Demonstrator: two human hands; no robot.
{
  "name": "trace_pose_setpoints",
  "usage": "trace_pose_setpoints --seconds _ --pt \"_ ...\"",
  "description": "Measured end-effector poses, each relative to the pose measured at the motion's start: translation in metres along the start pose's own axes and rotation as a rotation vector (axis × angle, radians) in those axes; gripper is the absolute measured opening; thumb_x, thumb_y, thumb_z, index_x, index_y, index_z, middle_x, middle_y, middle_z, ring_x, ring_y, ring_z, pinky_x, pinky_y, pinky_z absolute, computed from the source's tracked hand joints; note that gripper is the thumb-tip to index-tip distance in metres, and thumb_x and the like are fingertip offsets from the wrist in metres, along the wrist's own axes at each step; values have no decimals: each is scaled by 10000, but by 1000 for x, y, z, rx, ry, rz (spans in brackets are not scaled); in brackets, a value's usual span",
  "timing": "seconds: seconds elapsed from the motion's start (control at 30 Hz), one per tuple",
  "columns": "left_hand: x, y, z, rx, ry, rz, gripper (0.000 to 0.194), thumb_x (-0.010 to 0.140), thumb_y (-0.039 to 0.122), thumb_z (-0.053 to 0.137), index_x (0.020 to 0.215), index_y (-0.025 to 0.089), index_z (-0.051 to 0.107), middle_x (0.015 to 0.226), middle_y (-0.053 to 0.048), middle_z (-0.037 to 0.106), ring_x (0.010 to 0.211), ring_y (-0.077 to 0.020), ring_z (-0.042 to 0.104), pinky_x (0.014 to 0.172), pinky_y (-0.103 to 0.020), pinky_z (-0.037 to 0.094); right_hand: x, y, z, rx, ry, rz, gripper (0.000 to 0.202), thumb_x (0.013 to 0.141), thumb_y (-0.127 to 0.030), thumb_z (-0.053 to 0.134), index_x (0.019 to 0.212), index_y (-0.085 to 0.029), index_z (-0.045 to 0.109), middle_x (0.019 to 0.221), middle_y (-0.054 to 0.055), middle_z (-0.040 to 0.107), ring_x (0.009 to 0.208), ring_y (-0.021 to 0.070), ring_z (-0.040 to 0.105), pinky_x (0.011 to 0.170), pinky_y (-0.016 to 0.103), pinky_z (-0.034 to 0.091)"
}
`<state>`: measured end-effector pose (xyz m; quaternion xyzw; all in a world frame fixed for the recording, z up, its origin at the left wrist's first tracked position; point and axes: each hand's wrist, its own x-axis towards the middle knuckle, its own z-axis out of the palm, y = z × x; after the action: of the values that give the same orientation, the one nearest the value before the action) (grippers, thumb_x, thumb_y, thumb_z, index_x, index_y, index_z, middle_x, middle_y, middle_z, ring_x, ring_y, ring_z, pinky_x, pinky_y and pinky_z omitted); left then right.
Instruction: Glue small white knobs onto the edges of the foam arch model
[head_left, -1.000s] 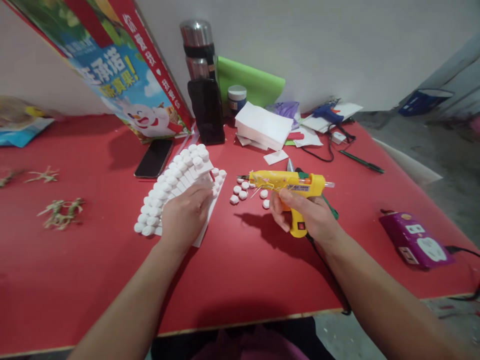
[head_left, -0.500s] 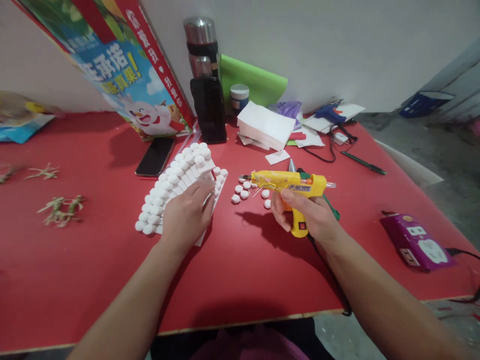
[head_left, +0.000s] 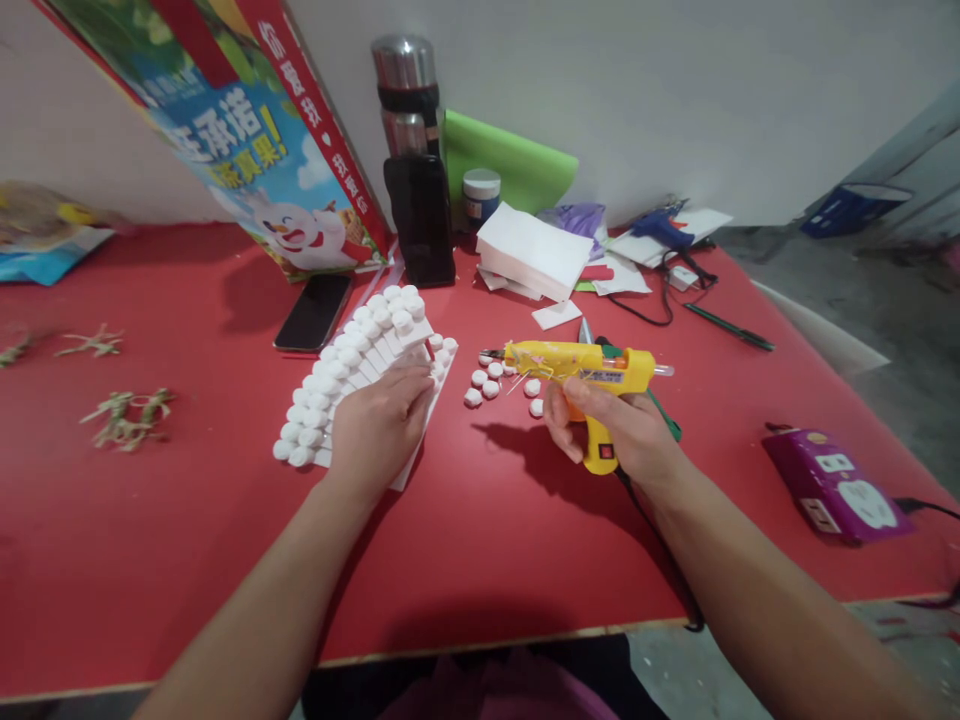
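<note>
My right hand [head_left: 619, 425] is wrapped round the handle of a yellow hot glue gun [head_left: 577, 362]. The gun's metal nozzle points left, above several loose round white pieces [head_left: 490, 388] on the table. To the left stands a curved, stepped white model [head_left: 319, 405], its outer edge lined with rows of round white pieces. My left hand [head_left: 381, 425] lies against its inner side, fingers bent and closed on it near the upper end. The fingertips are partly hidden. Under this hand, a white board [head_left: 421, 440] shows at the model's right side.
Behind are a phone [head_left: 313, 312], a printed box [head_left: 300, 200], a steel flask [head_left: 405, 70], a stack of white sheets [head_left: 532, 250] and a blue glue gun [head_left: 664, 228]. A purple power box [head_left: 832, 485] sits right; knotted straw figures [head_left: 131, 418] lie left.
Almost nothing differs. The whole view has shifted very slightly, while both hands, the glue gun and the white model keep their places relative to each other.
</note>
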<state>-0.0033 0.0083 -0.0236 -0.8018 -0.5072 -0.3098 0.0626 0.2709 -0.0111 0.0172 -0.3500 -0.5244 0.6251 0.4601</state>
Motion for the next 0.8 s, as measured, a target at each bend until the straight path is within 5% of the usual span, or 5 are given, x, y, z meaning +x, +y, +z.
trace_pose_setpoints --seconds 0.37,0.6,0.8 --pt "1 2 -4 -18 -72 -53 238 1034 251 569 984 246 802 1095 -49 859 1040 -263 816 763 -344 633 -1 0 0 -32 12 12 460 973 -541 705 677 -193 647 551 -16 584 417 122 531 460 294 379" --pt "0 9 -12 68 -50 -88 264 1018 270 581 1184 220 780 1198 -91 836 877 -271 815 685 -355 599 0 -1 0 -47 12 25 479 965 -556 708 664 -189 642 569 -3 599 428 125 540 490 306 410" --pt "1 9 -10 59 -1 6 212 1033 235 594 1013 227 806 1188 -58 838 930 -242 818 646 -316 569 -1 -1 0 -37 15 16 469 963 -546 714 670 -186 648 581 -2 604 428 117 533 483 298 396"
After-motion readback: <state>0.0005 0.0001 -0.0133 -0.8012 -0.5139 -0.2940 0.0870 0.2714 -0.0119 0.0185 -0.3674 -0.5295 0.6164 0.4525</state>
